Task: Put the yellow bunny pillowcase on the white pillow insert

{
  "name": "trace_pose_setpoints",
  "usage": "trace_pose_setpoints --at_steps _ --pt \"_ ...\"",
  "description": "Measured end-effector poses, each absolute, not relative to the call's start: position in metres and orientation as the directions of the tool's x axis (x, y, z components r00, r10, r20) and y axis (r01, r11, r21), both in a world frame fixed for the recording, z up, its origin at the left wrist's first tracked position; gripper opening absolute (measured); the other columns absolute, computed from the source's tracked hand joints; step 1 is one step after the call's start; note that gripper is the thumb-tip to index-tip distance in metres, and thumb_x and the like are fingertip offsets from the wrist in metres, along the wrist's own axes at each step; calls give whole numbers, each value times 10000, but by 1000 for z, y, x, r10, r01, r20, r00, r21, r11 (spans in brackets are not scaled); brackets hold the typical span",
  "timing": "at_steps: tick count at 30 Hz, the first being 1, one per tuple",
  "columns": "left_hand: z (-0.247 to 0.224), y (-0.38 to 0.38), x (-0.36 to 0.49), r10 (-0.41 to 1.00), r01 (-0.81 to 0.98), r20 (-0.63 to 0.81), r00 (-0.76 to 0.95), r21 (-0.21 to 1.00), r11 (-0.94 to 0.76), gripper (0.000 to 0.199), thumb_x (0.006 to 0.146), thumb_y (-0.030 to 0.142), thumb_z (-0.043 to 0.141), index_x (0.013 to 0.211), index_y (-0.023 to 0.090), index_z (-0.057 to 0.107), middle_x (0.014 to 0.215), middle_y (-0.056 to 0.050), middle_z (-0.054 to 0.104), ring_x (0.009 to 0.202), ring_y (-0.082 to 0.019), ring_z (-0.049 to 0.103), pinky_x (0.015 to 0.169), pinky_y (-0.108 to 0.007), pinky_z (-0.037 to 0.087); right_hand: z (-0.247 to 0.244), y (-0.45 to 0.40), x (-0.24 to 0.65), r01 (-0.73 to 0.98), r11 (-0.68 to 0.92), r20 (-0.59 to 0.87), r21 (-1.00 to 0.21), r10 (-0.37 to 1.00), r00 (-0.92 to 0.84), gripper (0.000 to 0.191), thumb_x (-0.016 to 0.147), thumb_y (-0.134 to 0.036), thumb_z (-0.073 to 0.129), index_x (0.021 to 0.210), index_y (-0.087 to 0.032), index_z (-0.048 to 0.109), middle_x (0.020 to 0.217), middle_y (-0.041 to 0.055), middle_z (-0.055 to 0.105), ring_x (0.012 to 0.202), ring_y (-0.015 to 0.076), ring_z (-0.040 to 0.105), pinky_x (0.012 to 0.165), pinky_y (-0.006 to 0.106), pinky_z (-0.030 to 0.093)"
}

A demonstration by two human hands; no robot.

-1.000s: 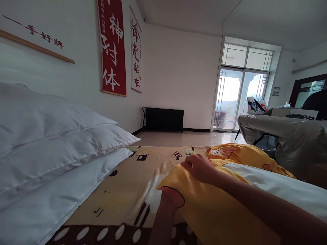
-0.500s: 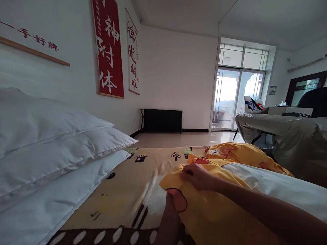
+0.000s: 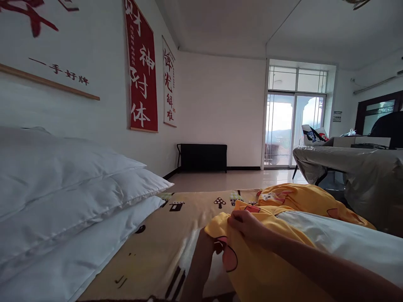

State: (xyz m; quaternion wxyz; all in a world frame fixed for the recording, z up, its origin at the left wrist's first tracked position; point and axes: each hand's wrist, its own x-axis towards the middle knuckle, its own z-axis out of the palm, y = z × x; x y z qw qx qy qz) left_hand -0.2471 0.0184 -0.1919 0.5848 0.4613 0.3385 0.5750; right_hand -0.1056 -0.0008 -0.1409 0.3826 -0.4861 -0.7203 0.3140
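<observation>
A soft yellow cloth cover with rounded pink patches outlined in dark lines [image 3: 256, 272] fills the near middle of the scene, draped over the bed; it is creased and bunched at its upper left corner and hangs smoother toward the near edge. The right hand [image 3: 248, 226] grips it near that corner, fingers curled closed on the fabric, with the forearm reaching in from the near right. The left hand [image 3: 206, 241] goes behind the same corner, mostly hidden by the cloth, so whether it is closed cannot be told. Just to the right lies a smooth white fabric piece [image 3: 346, 230], its left edge meeting the yellow, and beyond it a heaped yellow cloth with a printed animal face [image 3: 305, 197]. Underneath spreads a beige blanket with dark brown prints [image 3: 160, 239], a small mushroom among them. On the left rises a stack of plump white pillows [image 3: 100, 188]. Farther off stand a low black rectangular panel [image 3: 203, 158] by the far wall and, at the far right, a table draped in shiny plastic sheeting [image 3: 352, 161], near a glass sliding door [image 3: 278, 130]
</observation>
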Motion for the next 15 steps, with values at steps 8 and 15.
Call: trace_pose_setpoints --at_steps 8,15 --pt "-175 -3 -234 977 -263 185 106 953 -152 294 558 379 651 500 164 459 465 55 391 452 -64 317 424 -203 236 -142 -5 -103 488 553 308 -676 813 -494 125 728 -139 440 607 -171 438 583 -55 410 561 68 348 502 196 269" --pt "-169 -23 -234 932 -583 71 354 797 161 324 584 464 639 557 174 498 514 25 446 514 -106 397 534 -259 375 -128 1 -98 562 559 224 -609 802 -554 147 733 -152 451 592 -179 418 538 -64 428 508 57 395 461 171 279"
